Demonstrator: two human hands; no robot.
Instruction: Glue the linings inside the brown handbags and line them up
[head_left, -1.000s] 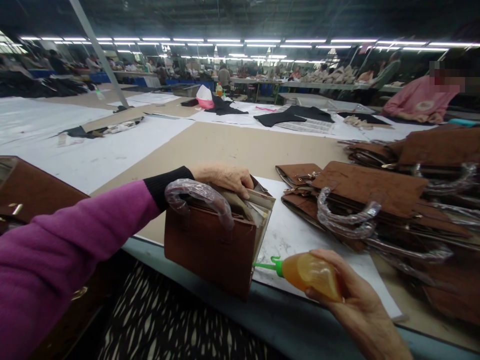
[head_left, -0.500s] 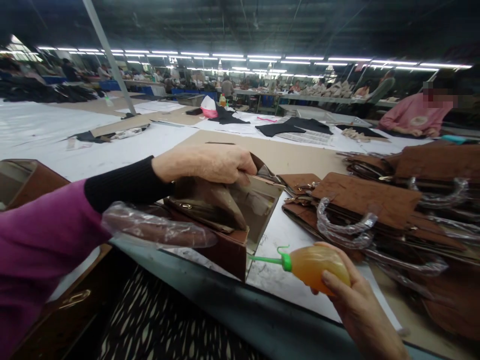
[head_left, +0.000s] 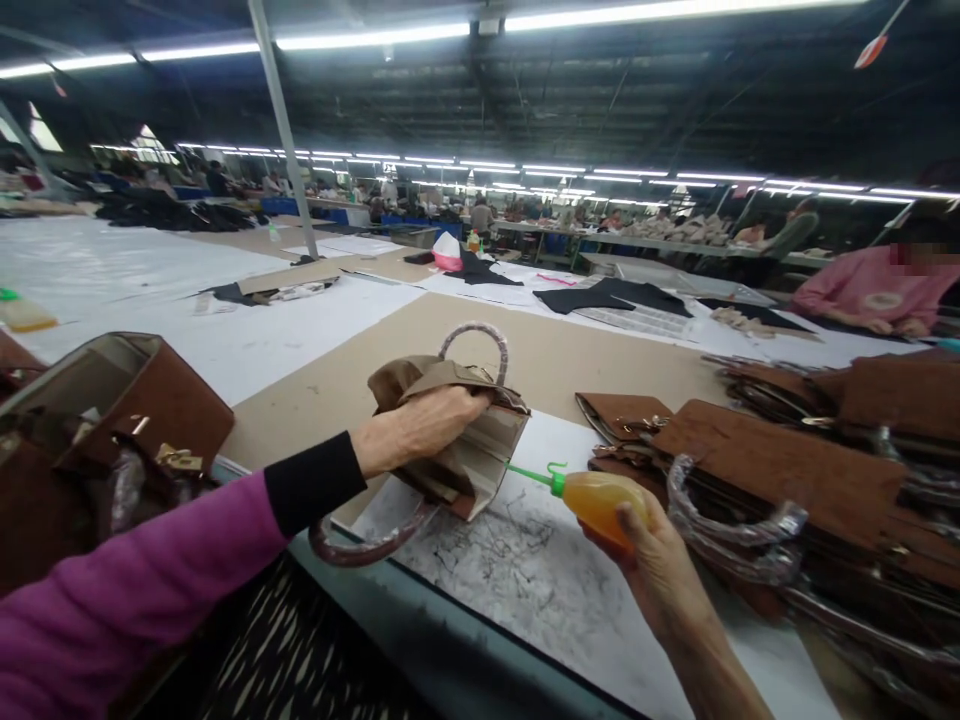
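Note:
A brown handbag (head_left: 495, 450) with its lining pulled partly out lies in front of me on the table. My left hand (head_left: 435, 425) is closed on the bag's upper edge, its fingertips partly hidden by the fabric. One wrapped handle (head_left: 476, 330) arches up behind the bag; the other hangs over the near side. Wrapped around a squeeze bottle (head_left: 600, 500) of amber liquid is my right hand (head_left: 645, 545). The bottle lies tilted sideways, its thin green nozzle (head_left: 529, 470) pointing left at the bag's open side edge; whether the tip touches cannot be made out.
Several brown handbags (head_left: 787, 465) are piled at the right. An open bag (head_left: 172, 390) and another glue-like bottle (head_left: 26, 312) are at the left. Black fabric pieces (head_left: 615, 295) lie farther back. A person in pink (head_left: 874, 285) sits at the far right.
The camera view has tilted up and shifted left. The bag now appears turned, with one handle standing up behind it. The bottle's nozzle is closer to the bag's edge.

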